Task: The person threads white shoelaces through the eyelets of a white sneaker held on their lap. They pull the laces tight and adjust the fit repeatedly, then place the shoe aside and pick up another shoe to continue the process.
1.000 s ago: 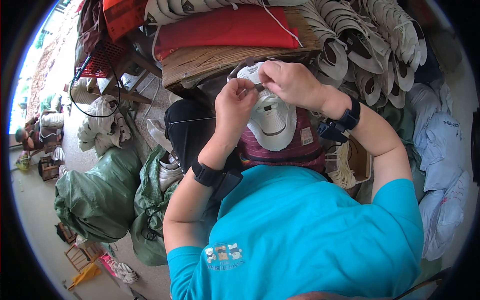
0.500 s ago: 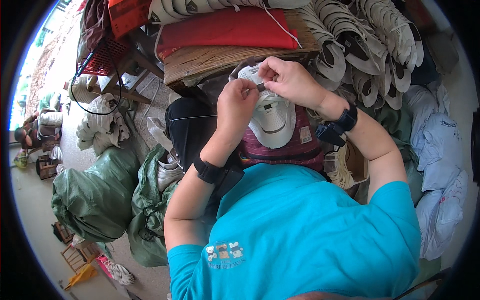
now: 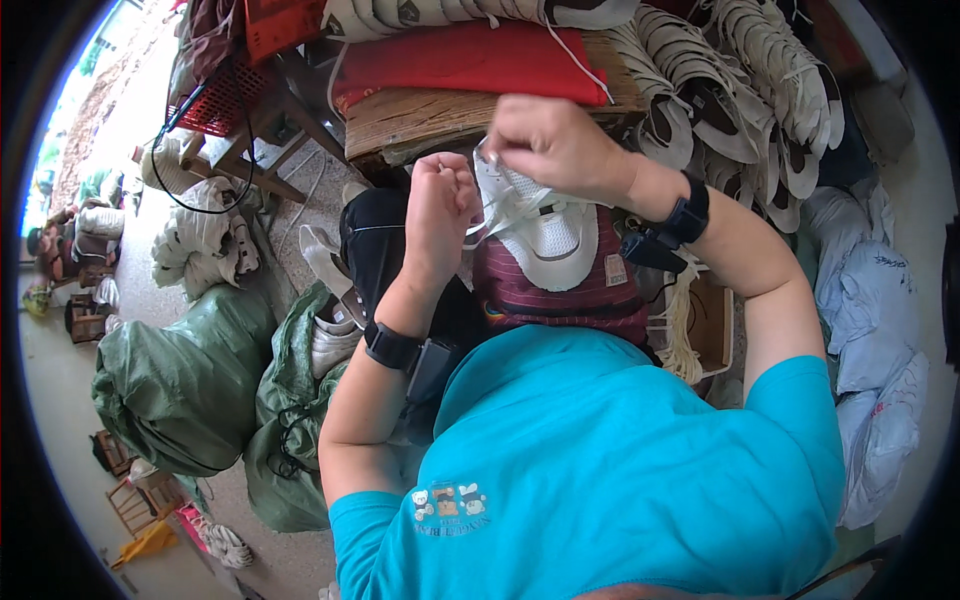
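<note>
A: Hands?
B: Left hand (image 3: 437,205) clenched on white lace (image 3: 497,212); right hand (image 3: 553,145) pinching lace at top of white mesh shoe upper (image 3: 540,225), which sits on lap.
A: Surroundings?
B: Stacked white uppers (image 3: 740,90) right, red cushion (image 3: 465,55) on wooden bench (image 3: 420,120) ahead, green sacks (image 3: 180,385) on concrete floor (image 3: 60,390) left.

Both forearms rise from the lower edge, elbows bent, the hands raised close together ahead of the chest. The left hand (image 3: 438,205) is curled into a loose fist, fingers pinched shut, wrist straight. The right hand (image 3: 553,145) sits slightly higher, knuckles up, fingers bent downward and pinched together.
</note>
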Action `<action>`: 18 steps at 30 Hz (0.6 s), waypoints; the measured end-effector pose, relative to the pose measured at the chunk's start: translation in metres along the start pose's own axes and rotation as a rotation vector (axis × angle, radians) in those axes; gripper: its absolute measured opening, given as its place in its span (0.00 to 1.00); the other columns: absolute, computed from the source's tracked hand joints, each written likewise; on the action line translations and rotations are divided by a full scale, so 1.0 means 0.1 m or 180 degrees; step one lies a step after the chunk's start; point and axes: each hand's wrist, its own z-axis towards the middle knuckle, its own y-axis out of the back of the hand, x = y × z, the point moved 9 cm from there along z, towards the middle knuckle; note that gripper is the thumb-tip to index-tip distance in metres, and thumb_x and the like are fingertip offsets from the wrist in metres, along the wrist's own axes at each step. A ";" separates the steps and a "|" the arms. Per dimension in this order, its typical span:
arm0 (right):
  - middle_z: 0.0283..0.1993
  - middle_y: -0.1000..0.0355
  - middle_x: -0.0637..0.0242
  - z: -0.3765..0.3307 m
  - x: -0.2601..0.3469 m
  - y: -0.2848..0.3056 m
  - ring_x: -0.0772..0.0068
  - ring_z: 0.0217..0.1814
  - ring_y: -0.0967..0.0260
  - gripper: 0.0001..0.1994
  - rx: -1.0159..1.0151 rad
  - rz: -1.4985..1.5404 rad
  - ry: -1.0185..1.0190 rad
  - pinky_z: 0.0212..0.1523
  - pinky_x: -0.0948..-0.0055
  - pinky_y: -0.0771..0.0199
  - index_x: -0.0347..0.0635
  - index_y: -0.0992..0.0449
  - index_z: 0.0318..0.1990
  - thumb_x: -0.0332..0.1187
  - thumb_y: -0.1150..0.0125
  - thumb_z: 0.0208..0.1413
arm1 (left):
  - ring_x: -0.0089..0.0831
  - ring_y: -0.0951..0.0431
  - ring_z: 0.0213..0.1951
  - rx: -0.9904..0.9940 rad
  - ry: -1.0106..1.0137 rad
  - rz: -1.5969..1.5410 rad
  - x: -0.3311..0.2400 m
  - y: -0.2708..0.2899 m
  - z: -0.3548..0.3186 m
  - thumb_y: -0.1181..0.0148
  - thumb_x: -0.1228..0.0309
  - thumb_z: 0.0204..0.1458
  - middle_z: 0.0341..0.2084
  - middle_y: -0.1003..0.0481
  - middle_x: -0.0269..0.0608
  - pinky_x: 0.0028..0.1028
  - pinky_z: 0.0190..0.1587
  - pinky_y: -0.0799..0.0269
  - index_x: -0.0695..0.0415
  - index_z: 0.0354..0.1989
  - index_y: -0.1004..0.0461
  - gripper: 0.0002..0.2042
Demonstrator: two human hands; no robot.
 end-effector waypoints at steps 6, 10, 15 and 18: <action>0.33 0.27 0.66 0.49 0.47 0.49 0.74 0.37 0.26 0.03 -0.0744 0.0918 0.0210 0.38 0.75 0.26 0.37 0.20 0.36 0.23 0.35 0.54 | 0.20 0.36 0.32 0.0078 -0.0113 0.1372 0.12 0.01 0.01 0.51 0.74 0.64 0.33 0.33 0.35 0.22 0.35 0.37 0.62 0.41 0.28 0.06; 0.35 0.26 0.72 0.39 0.25 0.52 0.87 0.33 0.30 0.04 -0.0692 0.1057 -0.0029 0.31 0.85 0.28 0.35 0.21 0.41 0.22 0.39 0.61 | 0.24 0.31 0.41 0.0130 -0.1294 0.2986 -0.15 -0.29 -0.13 0.42 0.79 0.60 0.37 0.32 0.34 0.21 0.44 0.34 0.59 0.45 0.18 0.09; 0.33 0.24 0.66 0.31 0.12 0.62 0.81 0.31 0.26 0.04 -0.0977 0.1345 -0.0342 0.33 0.79 0.24 0.34 0.20 0.38 0.25 0.35 0.58 | 0.33 0.29 0.39 -0.0041 -0.1584 0.3897 -0.17 -0.36 -0.12 0.37 0.75 0.52 0.30 0.29 0.35 0.33 0.45 0.36 0.53 0.41 0.18 0.09; 0.33 0.24 0.67 0.27 0.07 0.64 0.83 0.30 0.27 0.05 -0.0933 0.1547 -0.0512 0.31 0.80 0.24 0.34 0.20 0.39 0.25 0.35 0.58 | 0.34 0.28 0.38 -0.0018 -0.1653 0.4240 -0.19 -0.41 -0.08 0.33 0.73 0.47 0.29 0.27 0.31 0.36 0.46 0.39 0.50 0.36 0.19 0.07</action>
